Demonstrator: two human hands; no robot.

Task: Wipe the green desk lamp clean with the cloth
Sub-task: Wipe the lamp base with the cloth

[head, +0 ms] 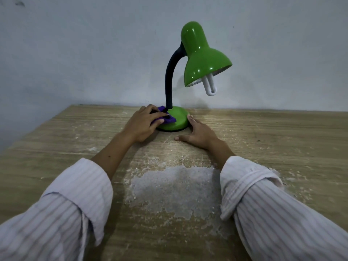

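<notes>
A glossy green metal desk lamp (199,59) with a black flexible neck (170,78) stands upright at the far edge of a worn, light wooden table (282,147), close to a pale grey wall (94,53). Its bell-shaped shade tilts down to the right, and a white folded-tube bulb (210,85) sticks out below the rim. The lamp's round green base (178,119) sits flat on the tabletop. The person's left hand (144,124) grips a crumpled purple cloth (165,117), fingers curled over it and thumb tucked beneath, and presses it on the left part of the base, right beside the foot of the neck. The right hand (197,132) lies flat and relaxed on the table, fingers straight, with its fingertips touching the right edge of the base and the thumb spread out to the left. Both forearms reach in from the near edge, in rolled-up white striped shirt sleeves (75,194). A large whitish, scuffed patch (175,189) mars the table surface between the arms
</notes>
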